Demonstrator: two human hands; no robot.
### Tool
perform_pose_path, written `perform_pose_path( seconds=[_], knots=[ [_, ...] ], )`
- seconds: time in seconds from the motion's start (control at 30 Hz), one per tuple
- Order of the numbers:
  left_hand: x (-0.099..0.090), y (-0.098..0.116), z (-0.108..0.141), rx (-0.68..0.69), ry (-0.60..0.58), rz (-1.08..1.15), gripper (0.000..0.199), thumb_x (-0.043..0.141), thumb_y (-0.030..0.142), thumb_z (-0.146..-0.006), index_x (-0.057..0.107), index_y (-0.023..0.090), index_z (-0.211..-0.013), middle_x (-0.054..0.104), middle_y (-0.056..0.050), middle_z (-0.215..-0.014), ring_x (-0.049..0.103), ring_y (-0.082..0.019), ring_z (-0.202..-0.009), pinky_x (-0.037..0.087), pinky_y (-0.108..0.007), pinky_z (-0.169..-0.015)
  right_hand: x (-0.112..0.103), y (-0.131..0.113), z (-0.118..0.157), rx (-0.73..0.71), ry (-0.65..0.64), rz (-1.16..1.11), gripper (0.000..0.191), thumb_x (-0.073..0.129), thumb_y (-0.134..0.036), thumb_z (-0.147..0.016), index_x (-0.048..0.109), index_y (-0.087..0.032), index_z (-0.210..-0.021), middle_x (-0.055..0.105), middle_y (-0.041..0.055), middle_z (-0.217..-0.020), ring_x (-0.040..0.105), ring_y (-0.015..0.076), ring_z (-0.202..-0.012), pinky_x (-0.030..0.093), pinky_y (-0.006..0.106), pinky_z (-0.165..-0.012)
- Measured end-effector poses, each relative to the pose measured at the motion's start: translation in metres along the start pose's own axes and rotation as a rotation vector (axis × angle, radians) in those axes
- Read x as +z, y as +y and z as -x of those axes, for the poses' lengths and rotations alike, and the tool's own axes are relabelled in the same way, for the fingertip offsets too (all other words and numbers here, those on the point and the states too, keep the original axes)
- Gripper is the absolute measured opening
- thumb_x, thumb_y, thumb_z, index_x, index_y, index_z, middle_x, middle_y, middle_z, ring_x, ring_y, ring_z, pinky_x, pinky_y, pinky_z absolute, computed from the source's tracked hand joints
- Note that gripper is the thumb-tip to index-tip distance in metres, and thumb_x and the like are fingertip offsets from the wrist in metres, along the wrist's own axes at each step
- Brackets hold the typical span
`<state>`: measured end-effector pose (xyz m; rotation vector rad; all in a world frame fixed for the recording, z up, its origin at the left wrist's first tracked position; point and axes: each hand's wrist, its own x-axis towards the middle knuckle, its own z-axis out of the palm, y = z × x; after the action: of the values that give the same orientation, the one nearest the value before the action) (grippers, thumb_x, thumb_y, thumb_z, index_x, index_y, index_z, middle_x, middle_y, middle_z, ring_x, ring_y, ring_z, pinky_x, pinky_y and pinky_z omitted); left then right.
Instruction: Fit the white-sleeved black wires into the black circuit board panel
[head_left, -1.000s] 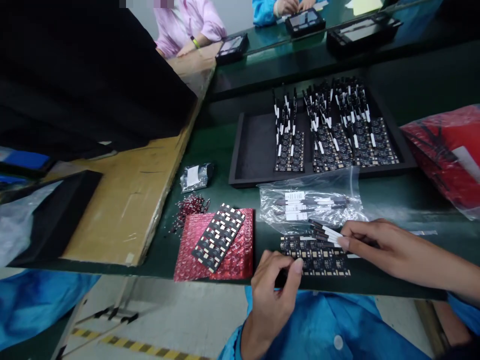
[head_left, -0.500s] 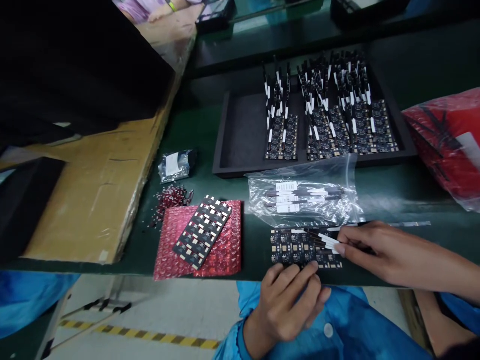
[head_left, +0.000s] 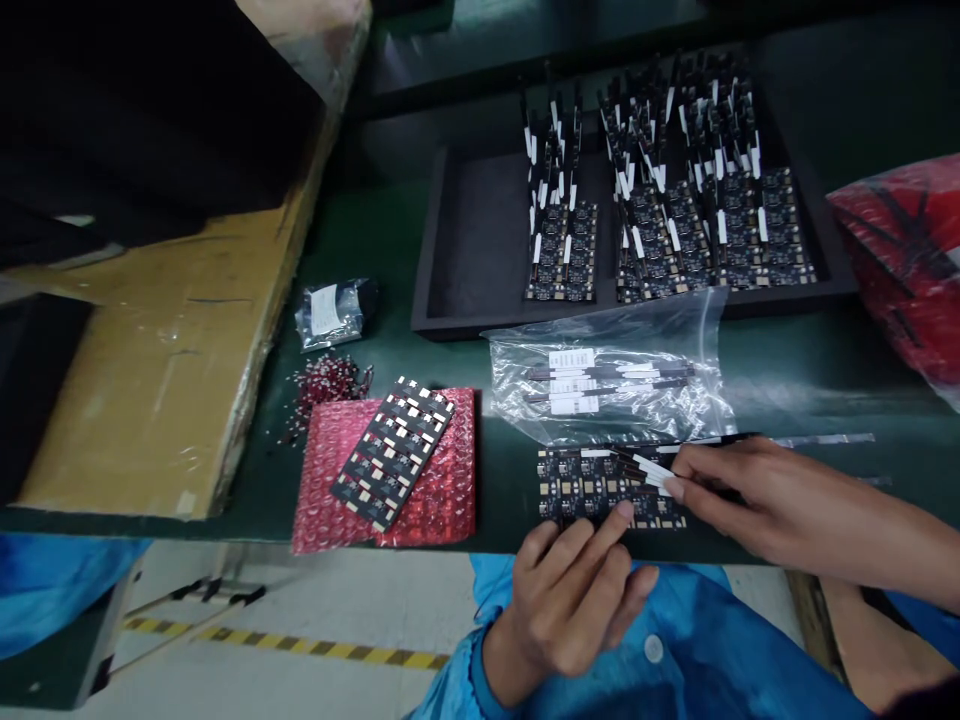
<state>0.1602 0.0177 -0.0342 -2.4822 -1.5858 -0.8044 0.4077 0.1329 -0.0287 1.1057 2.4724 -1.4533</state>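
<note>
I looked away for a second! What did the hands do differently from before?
The left hand slid back from the circuit board to the table's near edge; now only a fingertip reaches the board. The right hand stayed on the thin strips lying over the board. The camera tipped down. The tray, bag and red wrap lie as before.

Two hands, left hand and right hand, one circuit panel under their fingertips, one clear bag just beyond, one black tray, one red bubble-wrap sheet leftward
</note>
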Motion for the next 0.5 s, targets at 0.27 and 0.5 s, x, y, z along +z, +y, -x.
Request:
perform_pose_path(
  seconds=[0.27,0.5],
  knots=[
    [-0.0008,0.0024,-0.0008,-0.001,-0.025,-0.027,0.025,0.061,0.049,-0.092,0.067,0.029,-0.079,0.071,0.012,-0.120,0.069,-0.008,-0.082,0.050,-0.028,-0.075,0.0005,-0.0035,0.0031,-0.015,-0.008,0.039,0.037,0.042,-0.047,-0.128,0.058,-0.032,-0.098,0.069,-0.0033,-0.076,0.073,0.0259,-0.069,0.034,0.038,-0.066],
    [0.0002,0.0020,-0.0014,-0.008,-0.005,-0.027,0.022,0.062,0.048,-0.091,0.067,0.030,-0.080,0.070,0.012,-0.122,0.068,-0.009,-0.081,0.050,-0.029,-0.071,0.0014,-0.0044,0.0012,-0.022,0.011,0.048,0.036,0.044,-0.044,-0.127,0.057,-0.033,-0.096,0.070,-0.0030,-0.076,0.074,0.0257,-0.067,0.034,0.038,-0.065]
  ],
)
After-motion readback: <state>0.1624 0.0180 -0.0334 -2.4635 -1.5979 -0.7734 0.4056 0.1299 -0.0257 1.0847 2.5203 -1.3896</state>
